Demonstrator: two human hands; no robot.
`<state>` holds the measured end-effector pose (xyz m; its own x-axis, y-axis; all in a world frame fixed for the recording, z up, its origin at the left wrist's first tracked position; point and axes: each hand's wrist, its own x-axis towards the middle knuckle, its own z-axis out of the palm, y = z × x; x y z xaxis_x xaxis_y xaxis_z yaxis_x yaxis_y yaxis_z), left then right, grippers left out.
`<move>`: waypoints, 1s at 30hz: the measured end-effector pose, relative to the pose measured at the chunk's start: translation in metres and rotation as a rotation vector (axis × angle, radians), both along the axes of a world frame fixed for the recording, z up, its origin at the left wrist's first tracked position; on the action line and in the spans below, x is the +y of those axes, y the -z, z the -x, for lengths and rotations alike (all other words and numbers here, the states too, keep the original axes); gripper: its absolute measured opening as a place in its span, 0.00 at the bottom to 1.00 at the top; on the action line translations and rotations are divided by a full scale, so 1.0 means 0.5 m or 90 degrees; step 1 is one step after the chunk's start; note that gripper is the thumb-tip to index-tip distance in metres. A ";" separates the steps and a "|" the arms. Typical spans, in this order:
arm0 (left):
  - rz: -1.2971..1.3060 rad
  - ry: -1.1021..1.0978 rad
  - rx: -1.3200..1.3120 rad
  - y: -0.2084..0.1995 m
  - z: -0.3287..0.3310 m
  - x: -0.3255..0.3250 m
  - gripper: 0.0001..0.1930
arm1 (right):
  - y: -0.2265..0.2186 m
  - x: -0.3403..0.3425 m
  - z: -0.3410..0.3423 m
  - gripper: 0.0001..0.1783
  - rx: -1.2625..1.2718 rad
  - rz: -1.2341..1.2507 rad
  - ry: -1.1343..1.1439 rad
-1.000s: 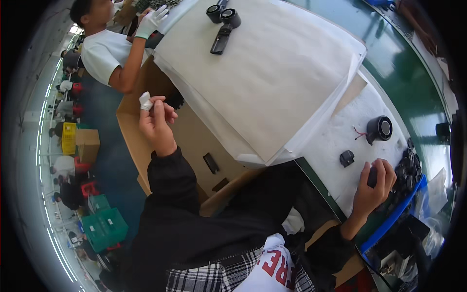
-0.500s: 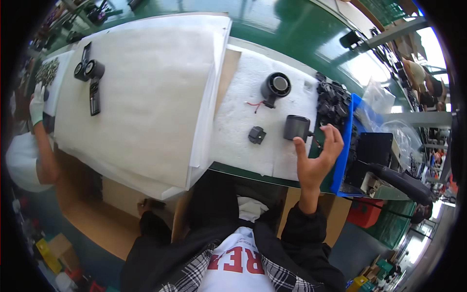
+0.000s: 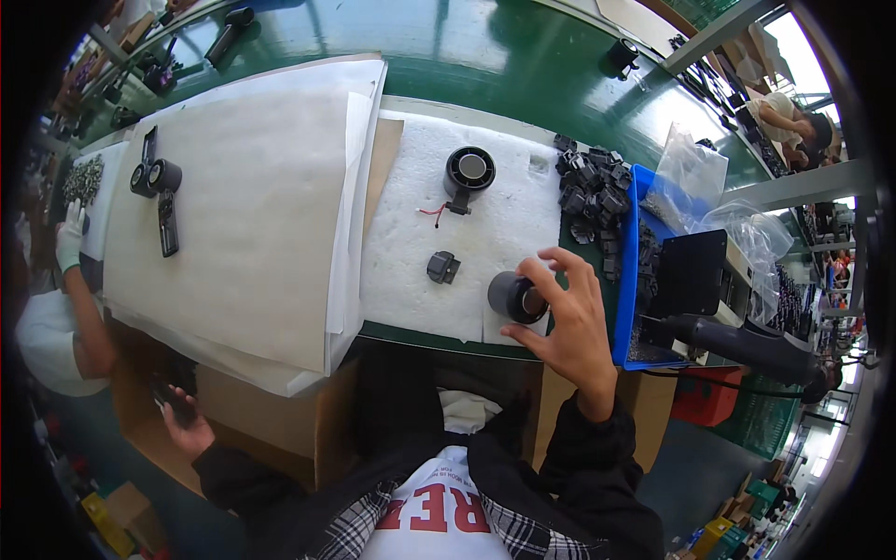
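A short black cylinder [image 3: 516,297] is gripped by the fingers of the right hand [image 3: 567,322] at the near edge of a white foam pad [image 3: 495,219]. A small black part [image 3: 442,267] lies just beside it on the pad, and a round black housing [image 3: 469,171] with a red wire sits farther back. The left hand [image 3: 183,425] is held low beside a cardboard box [image 3: 271,425], curled around a small dark object that cannot be identified.

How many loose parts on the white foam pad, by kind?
Black cylinder, under the right hand: 1
Round black part with red wire: 1
Small black block: 1
Total: 3
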<state>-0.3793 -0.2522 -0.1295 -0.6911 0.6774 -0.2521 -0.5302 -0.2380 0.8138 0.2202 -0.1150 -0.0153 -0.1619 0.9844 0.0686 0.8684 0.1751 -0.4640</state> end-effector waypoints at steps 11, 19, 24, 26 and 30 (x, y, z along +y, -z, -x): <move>-0.146 0.663 -0.030 -0.254 -0.592 0.252 0.31 | 0.047 -0.002 -0.016 0.35 0.112 -0.111 0.033; 0.033 0.604 -0.103 -0.175 -0.800 0.301 0.16 | 0.015 -0.037 -0.010 0.44 0.343 -0.324 0.127; -0.020 0.866 -0.052 -0.151 -0.848 0.271 0.14 | -0.011 -0.012 0.036 0.41 0.270 -0.429 0.085; -0.028 0.871 -0.037 -0.156 -0.841 0.270 0.16 | -0.025 -0.010 0.032 0.38 0.267 -0.346 0.083; -0.064 0.960 0.048 -0.125 -0.802 0.268 0.24 | -0.047 -0.005 0.020 0.36 0.258 -0.191 0.038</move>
<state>0.0218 -0.1183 -0.0669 0.6371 0.7541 -0.1595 -0.2800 0.4193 0.8636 0.2103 -0.1175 0.0081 -0.0079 0.9187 0.3948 0.6418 0.3074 -0.7025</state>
